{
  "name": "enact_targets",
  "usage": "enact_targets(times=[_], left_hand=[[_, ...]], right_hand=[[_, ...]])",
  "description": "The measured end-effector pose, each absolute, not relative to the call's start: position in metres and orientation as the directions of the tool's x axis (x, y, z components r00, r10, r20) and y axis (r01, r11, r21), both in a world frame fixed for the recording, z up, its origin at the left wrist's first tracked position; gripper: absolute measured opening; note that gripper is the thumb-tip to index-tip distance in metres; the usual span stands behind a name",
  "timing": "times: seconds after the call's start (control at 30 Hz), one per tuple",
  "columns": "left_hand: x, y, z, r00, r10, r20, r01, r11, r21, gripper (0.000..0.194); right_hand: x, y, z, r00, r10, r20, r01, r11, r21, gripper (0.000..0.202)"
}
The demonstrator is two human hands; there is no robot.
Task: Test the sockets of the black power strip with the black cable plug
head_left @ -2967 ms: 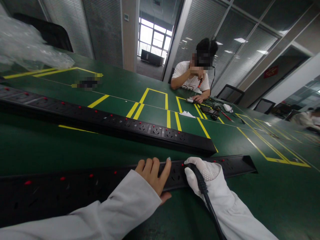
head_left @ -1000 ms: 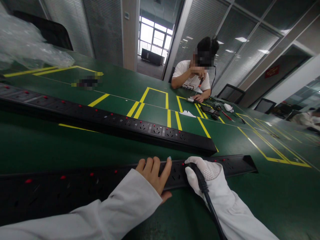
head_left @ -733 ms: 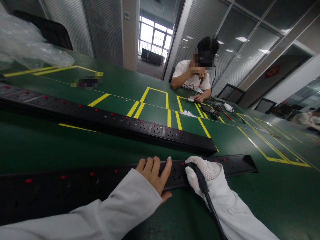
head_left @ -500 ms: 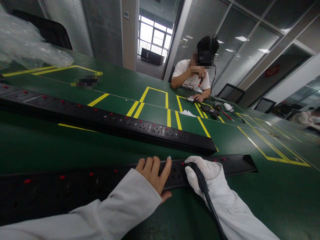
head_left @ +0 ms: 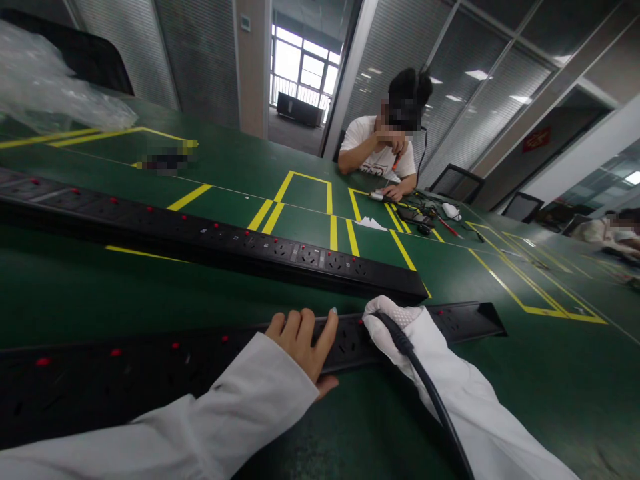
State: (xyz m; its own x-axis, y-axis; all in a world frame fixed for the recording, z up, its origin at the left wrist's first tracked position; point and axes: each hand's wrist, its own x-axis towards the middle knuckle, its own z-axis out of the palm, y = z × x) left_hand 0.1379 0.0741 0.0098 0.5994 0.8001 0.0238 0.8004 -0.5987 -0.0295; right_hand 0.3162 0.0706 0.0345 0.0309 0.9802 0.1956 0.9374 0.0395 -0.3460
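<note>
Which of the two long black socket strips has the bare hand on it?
The nearer long black socket strip, running under the bare left hand. The farther long black socket strip lies beyond that hand.

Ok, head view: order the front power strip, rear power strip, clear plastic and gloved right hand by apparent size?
1. Front power strip and rear power strip: unsure which; the front one is nearer and partly covered.
2. Clear plastic
3. Gloved right hand
</note>
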Motion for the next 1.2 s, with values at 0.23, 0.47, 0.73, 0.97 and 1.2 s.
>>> enact_targets(times=[0.23,0.47,0.73,0.97,1.2], left_hand=[[0.138,0.074,0.014,0.602,0.798,-0.001,0.797,-0.602,-0.046,0.076],[0.139,0.074,0.013,0.600,0.800,0.019,0.800,-0.599,-0.033,0.078],[0.140,0.073,0.012,0.586,0.810,0.011,0.811,-0.586,-0.012,0.080],[0.139,0.073,0.012,0.594,0.804,0.021,0.805,-0.594,-0.018,0.079],[0.137,0.074,0.013,0.611,0.791,0.022,0.792,-0.611,-0.016,0.076]], right_hand=[[0.319,0.061,0.037,-0.105,0.942,0.318,0.942,0.197,-0.272,0.025],[0.318,0.059,0.035,-0.164,0.908,0.387,0.936,0.266,-0.229,0.025],[0.322,0.067,0.031,-0.061,0.979,0.196,0.921,0.131,-0.366,0.029],[0.318,0.066,0.037,-0.060,0.968,0.243,0.946,0.133,-0.295,0.026],[0.317,0.062,0.038,-0.090,0.959,0.269,0.949,0.165,-0.268,0.027]])
